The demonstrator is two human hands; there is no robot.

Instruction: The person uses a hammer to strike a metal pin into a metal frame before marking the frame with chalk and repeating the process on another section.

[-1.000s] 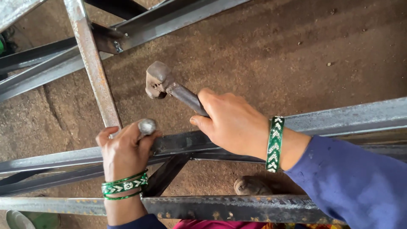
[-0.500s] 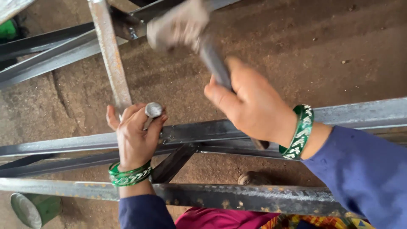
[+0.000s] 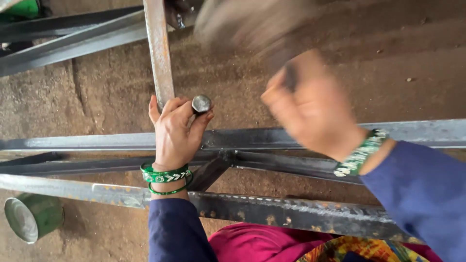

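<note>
Metal workshop: welded steel bars (image 3: 301, 138) over a bare dirt floor (image 3: 111, 92)

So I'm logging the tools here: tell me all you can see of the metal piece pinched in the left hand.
The punch is a short steel rod seen almost end-on: a round, flat, dull grey top face, worn and faintly mottled. It stands roughly upright, pointing at the camera, its shaft and tip hidden. The left hand pinches it between thumb and fingers just below the top, over the grey frame bar. Nothing touches its top face.
</note>
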